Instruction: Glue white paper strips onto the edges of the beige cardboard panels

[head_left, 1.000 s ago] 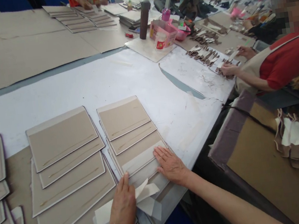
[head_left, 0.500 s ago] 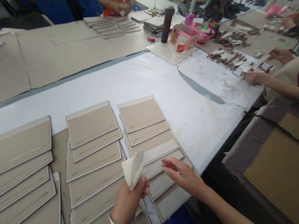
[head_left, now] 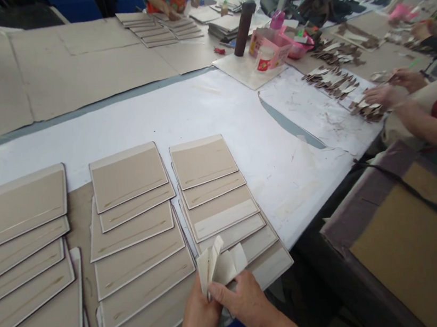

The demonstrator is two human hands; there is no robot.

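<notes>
My left hand [head_left: 197, 319] and my right hand [head_left: 246, 303] meet at the table's near edge, both closed on a small bundle of cream paper strips [head_left: 218, 264] that fans upward between them. Just beyond the strips lies a column of overlapping beige panels [head_left: 219, 211] with pale borders. One of these carries a pale strip across its lower part. Two more columns of beige panels [head_left: 132, 228] lie to the left on the white table cover [head_left: 211, 111].
To my right a person in red reaches both hands [head_left: 382, 94] into small brown and white pieces. A dark bottle [head_left: 240, 27] and a pink box [head_left: 270, 49] stand further back. Another person works at panels at the far end. A brown cardboard box [head_left: 406, 246] sits at right.
My right hand came off the panels and joined my left hand on the paper strips. My left hand lifted the strips from the table. The view shifted left.
</notes>
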